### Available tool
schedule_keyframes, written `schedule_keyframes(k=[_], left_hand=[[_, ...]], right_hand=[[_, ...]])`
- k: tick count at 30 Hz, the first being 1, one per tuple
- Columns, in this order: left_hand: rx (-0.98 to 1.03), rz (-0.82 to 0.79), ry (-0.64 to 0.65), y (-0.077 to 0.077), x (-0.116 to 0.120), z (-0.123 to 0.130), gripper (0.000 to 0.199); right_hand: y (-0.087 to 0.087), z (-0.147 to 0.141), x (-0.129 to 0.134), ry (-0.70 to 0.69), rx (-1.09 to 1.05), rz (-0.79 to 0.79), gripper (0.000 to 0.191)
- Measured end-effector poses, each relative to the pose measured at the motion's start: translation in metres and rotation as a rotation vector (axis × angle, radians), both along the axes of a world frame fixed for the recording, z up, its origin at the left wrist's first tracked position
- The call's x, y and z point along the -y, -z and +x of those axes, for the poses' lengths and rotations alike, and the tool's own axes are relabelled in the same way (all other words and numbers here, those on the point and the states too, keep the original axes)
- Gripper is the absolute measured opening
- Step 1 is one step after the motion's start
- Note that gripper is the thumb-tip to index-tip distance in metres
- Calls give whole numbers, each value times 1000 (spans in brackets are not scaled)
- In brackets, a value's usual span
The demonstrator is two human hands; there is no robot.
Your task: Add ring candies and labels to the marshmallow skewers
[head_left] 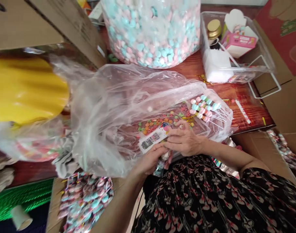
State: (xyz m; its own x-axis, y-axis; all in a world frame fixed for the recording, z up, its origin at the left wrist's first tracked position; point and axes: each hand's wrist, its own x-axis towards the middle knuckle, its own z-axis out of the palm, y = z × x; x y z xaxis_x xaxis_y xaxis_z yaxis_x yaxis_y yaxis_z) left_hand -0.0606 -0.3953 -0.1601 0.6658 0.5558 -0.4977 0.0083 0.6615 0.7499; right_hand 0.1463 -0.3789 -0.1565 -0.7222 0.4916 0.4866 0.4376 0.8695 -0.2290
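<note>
My left hand (pixel 154 158) is closed around a small clear-wrapped packet (pixel 159 168), held close to my body; most of its contents are hidden by the fingers. Just above it, my right hand (pixel 184 140) has its fingers bent over the end of a white printed label card (pixel 151 139). How the card joins the packet is hidden. Beyond the hands, small colourful ring-shaped candies (pixel 152 124) lie in an opened clear plastic bag (pixel 96 103). To the right, several marshmallow skewers (pixel 204 108) with white sticks rest on the plastic.
A big bag of pink and blue marshmallows (pixel 152 45) stands at the back. Right of it is a clear bin (pixel 254 69) with a gold-lidded jar (pixel 213 28) and a pink box (pixel 240 43). Below the table edge, a cardboard box (pixel 54 200) holds wrapped sweets (pixel 87 197).
</note>
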Motion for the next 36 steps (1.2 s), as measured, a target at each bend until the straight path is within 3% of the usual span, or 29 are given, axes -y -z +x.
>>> schedule_keyframes(k=[2, 3, 5, 8, 10, 14, 17, 20, 22, 26, 31, 36], left_hand=[[-5, 53, 115, -1, -2, -3, 30], [-47, 153, 155, -2, -3, -4, 30], [-225, 478, 211, -6, -1, -2, 31], [-670, 1006, 279, -11, 9, 8, 31], [-969, 1249, 332, -10, 16, 16, 30], [-1302, 1446, 350, -1, 17, 23, 32], [-1351, 1356, 314, 5, 8, 11, 30], [-1266, 1163, 142, 5, -4, -16, 29], [-1100, 1038, -37, 3, -11, -35, 31], [-657, 670, -331, 0, -20, -58, 31], [-340, 262, -482, 1, -21, -52, 23], [-270, 161, -488, 3, -23, -35, 22]], right_hand=[[2, -1, 6, 68, 102, -61, 19], [3, -2, 8, 120, 159, -108, 18], [3, -5, 14, 239, 251, -231, 15], [-4, -9, 16, 375, 332, -445, 11], [-11, -15, 10, 414, 385, -536, 14], [-27, -34, -16, 393, 571, -636, 19], [-35, -43, -40, 277, 644, -641, 21], [-34, -41, -69, 268, 530, -481, 27], [-26, -37, -87, 279, 463, -344, 28], [-1, -35, -110, 127, 556, -173, 23], [18, -37, -115, 100, 566, -88, 23], [11, -22, -102, 196, 300, -49, 21]])
